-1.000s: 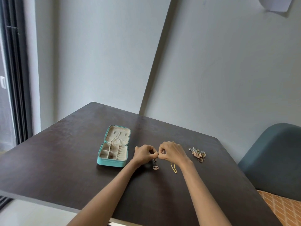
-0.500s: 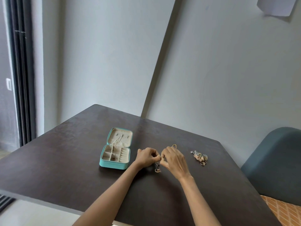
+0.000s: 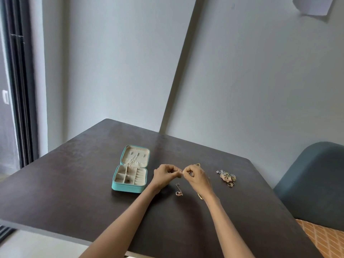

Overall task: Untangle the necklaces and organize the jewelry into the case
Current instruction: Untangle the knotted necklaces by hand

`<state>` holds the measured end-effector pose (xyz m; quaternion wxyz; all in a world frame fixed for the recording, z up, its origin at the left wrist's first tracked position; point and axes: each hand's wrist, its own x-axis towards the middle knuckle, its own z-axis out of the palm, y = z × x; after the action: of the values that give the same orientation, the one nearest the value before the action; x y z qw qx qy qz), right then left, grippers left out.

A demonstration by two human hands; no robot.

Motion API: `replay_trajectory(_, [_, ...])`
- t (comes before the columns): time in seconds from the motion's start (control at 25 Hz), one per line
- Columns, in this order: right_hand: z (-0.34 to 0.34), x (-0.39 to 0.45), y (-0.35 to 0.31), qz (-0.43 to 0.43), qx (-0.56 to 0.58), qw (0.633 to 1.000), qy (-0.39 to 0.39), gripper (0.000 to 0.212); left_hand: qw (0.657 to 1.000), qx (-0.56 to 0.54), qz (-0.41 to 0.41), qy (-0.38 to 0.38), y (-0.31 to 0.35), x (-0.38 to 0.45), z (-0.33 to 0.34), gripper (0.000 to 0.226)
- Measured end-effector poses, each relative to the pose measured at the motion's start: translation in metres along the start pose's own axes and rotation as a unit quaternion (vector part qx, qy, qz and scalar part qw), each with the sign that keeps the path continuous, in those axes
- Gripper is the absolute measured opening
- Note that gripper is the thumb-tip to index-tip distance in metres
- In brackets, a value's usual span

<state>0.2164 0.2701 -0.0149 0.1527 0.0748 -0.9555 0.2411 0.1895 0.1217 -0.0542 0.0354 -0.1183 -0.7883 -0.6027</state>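
Observation:
A teal jewelry case lies open on the dark table, with a thin chain draped from its lid into the cream compartments. To its right, my left hand and my right hand meet fingertip to fingertip, both pinching a thin necklace. Its chain hangs down to a small ring pendant on the table between my wrists. A gold necklace runs under my right hand, one loop showing beyond the fingers.
A heap of rings and other small jewelry lies to the right of my hands. A teal chair stands past the table's right edge. The walls meet in a corner behind the table.
My hands have lifted slightly off the table and drawn the thin chain up. The pendant and the gold necklace's near end, hidden half a second ago, now show.

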Motion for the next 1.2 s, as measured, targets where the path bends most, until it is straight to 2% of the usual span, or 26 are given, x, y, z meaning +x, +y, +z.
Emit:
replay_trajectory(0.28, [0.004, -0.003, 0.001, -0.026, -0.009, 0.999, 0.035, 0.008, 0.999, 0.019, -0.021, 0.019, 0.007, -0.002, 0.002, 0.016])
replay_trajectory(0.64, [0.007, -0.003, 0.003, -0.117, -0.078, 0.988, 0.058, 0.009, 0.996, 0.076, -0.01, 0.042, 0.007, -0.003, 0.002, 0.02])
replay_trajectory(0.88, [0.013, -0.004, 0.003, -0.058, -0.007, 0.998, 0.034, 0.008, 0.996, 0.08, 0.001, 0.032, 0.004, -0.002, 0.002, 0.017])
replay_trajectory(1.04, [0.013, -0.006, 0.007, -0.104, -0.047, 0.993, 0.04, 0.017, 0.994, 0.106, 0.004, 0.011, 0.006, -0.002, 0.003, 0.018])
replay_trajectory(1.2, [0.02, -0.006, 0.004, -0.019, 0.001, 0.998, 0.059, 0.008, 0.996, 0.087, 0.011, 0.008, 0.002, 0.0, 0.002, 0.019])
